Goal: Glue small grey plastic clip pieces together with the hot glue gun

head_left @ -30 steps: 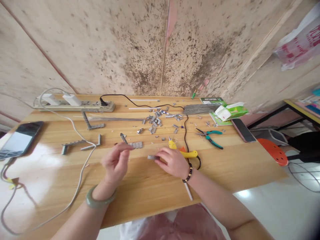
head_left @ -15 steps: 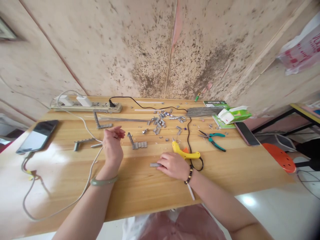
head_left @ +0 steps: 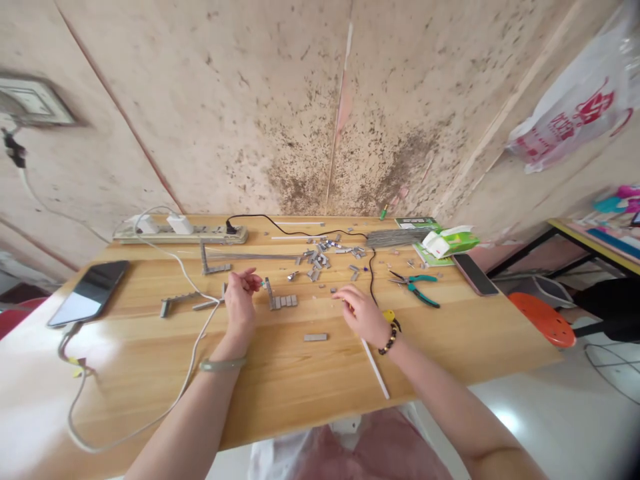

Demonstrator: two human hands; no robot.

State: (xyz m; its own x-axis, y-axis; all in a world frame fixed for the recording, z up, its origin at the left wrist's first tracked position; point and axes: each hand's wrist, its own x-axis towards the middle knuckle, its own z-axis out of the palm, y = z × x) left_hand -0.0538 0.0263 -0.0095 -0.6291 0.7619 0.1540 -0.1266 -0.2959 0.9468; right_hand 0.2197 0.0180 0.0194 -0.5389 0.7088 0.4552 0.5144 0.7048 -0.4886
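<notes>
My left hand [head_left: 240,299] has its fingers curled together beside an upright grey L-shaped piece [head_left: 270,293]. A tiny teal spot shows at its fingertips; what they hold, if anything, is unclear. Flat grey blocks [head_left: 286,301] lie in a row at that piece's foot. My right hand [head_left: 364,313] is over the yellow hot glue gun [head_left: 389,315], hiding most of it. Its fingers are bent but apart, near a small grey bit [head_left: 333,290]. A flat grey bar [head_left: 315,337] lies loose between the hands. Other grey assemblies [head_left: 204,260] stand further left.
Loose grey pieces [head_left: 315,260] are heaped mid-table, with metal rods [head_left: 395,237] behind. Teal-handled pliers [head_left: 424,291] lie right, near a phone [head_left: 476,275] and tissue pack [head_left: 457,239]. A white cable [head_left: 193,353] loops at left past a phone [head_left: 90,293]. A glue stick [head_left: 375,369] lies in front.
My right hand has let go of the grey bar and moved up and right over the glue gun. My left hand has moved closer to the L-shaped piece, its fingers more curled. The view has shifted.
</notes>
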